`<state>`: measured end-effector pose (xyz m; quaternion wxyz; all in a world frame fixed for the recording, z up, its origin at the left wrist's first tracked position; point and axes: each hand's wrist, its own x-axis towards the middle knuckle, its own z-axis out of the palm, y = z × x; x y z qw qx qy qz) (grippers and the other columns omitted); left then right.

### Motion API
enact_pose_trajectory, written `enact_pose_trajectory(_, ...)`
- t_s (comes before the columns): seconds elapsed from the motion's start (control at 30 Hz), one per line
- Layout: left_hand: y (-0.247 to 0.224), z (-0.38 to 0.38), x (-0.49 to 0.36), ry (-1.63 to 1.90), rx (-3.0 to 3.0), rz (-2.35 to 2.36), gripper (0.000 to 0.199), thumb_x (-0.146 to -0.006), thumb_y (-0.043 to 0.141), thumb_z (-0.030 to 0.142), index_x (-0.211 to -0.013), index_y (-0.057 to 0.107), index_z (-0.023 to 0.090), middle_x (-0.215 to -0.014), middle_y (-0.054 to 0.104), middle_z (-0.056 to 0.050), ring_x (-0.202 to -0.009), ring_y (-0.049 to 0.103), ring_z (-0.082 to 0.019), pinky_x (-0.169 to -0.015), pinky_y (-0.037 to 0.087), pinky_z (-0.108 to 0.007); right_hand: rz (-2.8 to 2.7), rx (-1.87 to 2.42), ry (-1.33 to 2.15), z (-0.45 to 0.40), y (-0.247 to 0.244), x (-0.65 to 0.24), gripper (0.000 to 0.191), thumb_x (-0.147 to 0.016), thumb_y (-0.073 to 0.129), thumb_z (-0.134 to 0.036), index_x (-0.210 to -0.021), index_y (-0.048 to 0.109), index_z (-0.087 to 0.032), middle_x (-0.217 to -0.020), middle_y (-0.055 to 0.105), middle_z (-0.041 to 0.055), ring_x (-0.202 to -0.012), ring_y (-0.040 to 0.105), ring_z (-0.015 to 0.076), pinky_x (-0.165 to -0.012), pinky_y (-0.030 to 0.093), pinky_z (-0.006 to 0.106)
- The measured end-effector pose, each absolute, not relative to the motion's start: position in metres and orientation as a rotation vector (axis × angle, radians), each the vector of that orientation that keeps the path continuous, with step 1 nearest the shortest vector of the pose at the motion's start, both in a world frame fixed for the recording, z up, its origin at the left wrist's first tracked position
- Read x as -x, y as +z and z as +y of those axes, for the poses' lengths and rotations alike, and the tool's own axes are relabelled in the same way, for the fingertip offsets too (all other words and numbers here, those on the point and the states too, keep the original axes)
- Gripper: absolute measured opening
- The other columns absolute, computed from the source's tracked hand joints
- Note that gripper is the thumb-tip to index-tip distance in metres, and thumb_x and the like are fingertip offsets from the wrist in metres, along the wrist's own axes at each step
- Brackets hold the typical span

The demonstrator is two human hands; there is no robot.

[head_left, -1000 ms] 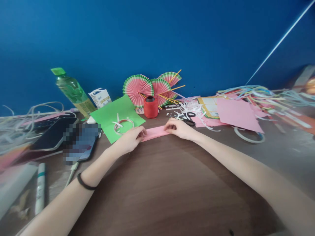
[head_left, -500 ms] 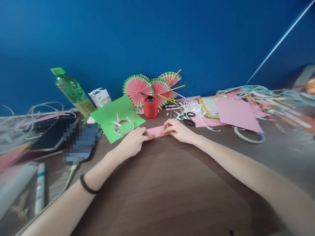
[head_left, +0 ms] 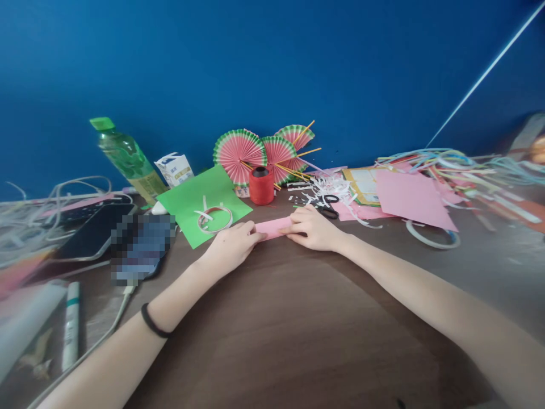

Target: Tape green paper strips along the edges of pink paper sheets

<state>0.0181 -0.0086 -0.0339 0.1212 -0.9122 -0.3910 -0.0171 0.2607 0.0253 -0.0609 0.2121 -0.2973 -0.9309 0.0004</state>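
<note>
- A narrow pink paper strip [head_left: 273,228] lies between two hands at the middle of a dark brown table [head_left: 293,318]; both its ends are hidden by fingers.
- Its visible part looks flat, plain and pale, slanting slightly up to the right; how many layers it has is too small to tell.
- The left hand [head_left: 233,245] is nearly closed, thumb and curled fingers gripping the strip's left end; a black band [head_left: 154,324] circles that forearm.
- The right hand [head_left: 315,228] is partly closed, thumb and fingertips pinching the right end. Both forearms are cut off by the frame.
- Just behind stands a red thread spool [head_left: 261,187], partly covering pleated pink-and-green fans [head_left: 240,156] on sticks.
- To the left, a green sheet [head_left: 225,190] bears a pale ring [head_left: 231,218].
- Black scissors [head_left: 330,212] lie behind the right hand, partly hidden among white paper shreds [head_left: 332,186].
- Farther right, a pink sheet [head_left: 415,199] covers part of another ring [head_left: 432,243].
- Farther left are a phone [head_left: 145,244], its screen pixelated, and a tilted green bottle [head_left: 125,153].
- Both outer edges are blurred.
</note>
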Motion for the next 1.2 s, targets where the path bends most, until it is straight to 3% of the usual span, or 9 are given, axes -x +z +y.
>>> enact_pose_trajectory(0.17, -0.035, -0.006, -0.015, -0.039, 2.625, -1.076, 0.028, -0.09, 0.033, 0.019, -0.097, 0.06, 0.014, -0.088, 0.058, -0.008, -0.081, 0.054, -0.019, -0.068, 0.044, -0.029, -2.524, 0.863, 0.09, 0.029, -0.066, -0.262, 0.025, -0.084, 0.055, -0.038, -0.102, 0.069, -0.028, -0.073, 0.051, 0.0027, -0.077, 0.044, 0.0162, -0.073, 0.029, 0.032)
enact_pose_trajectory(0.57, -0.035, 0.005, -0.007, -0.522, 2.855, -1.396, 0.025, -0.089, 0.039, 0.031, -0.098, 0.059, 0.017, -0.095, 0.062, -0.007, -0.09, 0.056, -0.019, -0.081, 0.045, -0.032, -2.236, 0.852, 0.27, 0.026, -0.062, -0.259, 0.025, -0.088, 0.048, -0.03, -0.086, 0.071, -0.021, -0.079, 0.06, 0.0063, -0.078, 0.052, 0.0178, -0.075, 0.041, 0.034)
enact_pose_trajectory(0.83, -0.014, 0.01, -0.001, -0.886, 2.827, -1.822, 0.022, -0.081, 0.051, 0.03, -0.088, 0.068, 0.018, -0.09, 0.069, -0.004, -0.084, 0.06, -0.018, -0.081, 0.046, -0.031, -2.027, 1.034, 0.81, 0.029, -0.044, -0.264, 0.021, -0.079, 0.058, -0.035, -0.085, 0.071, -0.02, -0.083, 0.065, 0.0033, -0.079, 0.057, 0.0161, -0.076, 0.043, 0.032)
enact_pose_trajectory(1.0, -0.014, 0.012, 0.001, -0.834, 2.866, -1.985, 0.023, -0.076, 0.056, 0.031, -0.087, 0.071, 0.019, -0.09, 0.071, -0.003, -0.083, 0.062, -0.019, -0.081, 0.048, -0.031, -2.032, 1.04, 1.051, 0.033, -0.046, -0.267, 0.022, -0.076, 0.062, -0.034, -0.091, 0.069, -0.02, -0.094, 0.068, 0.0034, -0.086, 0.06, 0.0169, -0.081, 0.043, 0.034)
enact_pose_trajectory(1.2, -0.02, 0.013, 0.004, -0.637, 2.898, -1.957, 0.027, -0.08, 0.049, 0.028, -0.095, 0.07, 0.022, -0.098, 0.07, -0.001, -0.088, 0.062, -0.019, -0.083, 0.047, -0.031, -2.174, 1.067, 0.807, 0.032, -0.049, -0.264, 0.015, -0.078, 0.058, -0.026, -0.084, 0.07, -0.019, -0.085, 0.066, 0.0034, -0.081, 0.058, 0.0158, -0.079, 0.043, 0.032)
